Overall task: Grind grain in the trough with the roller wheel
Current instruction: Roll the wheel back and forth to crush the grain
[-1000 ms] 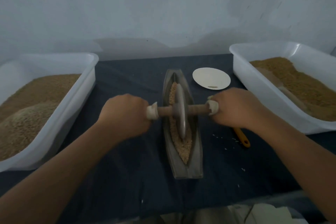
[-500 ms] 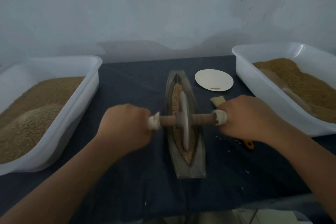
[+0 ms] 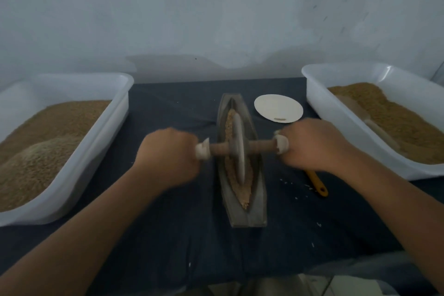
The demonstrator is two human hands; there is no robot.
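A narrow boat-shaped grey trough lies lengthwise in the middle of the dark cloth, with brown grain along its groove. A grey roller wheel stands on edge in the groove, on a wooden axle that runs left to right. My left hand grips the axle's left end. My right hand grips the right end. Both fists hide the handle ends except for pale caps.
A white tub of grain stands at the left, and another white tub with grain and a scoop at the right. A round white plate lies behind my right hand. An orange-handled tool and scattered grains lie right of the trough.
The wheel rolled toward me along the trough, then back away to about the middle. Both hands kept their grip on the axle.
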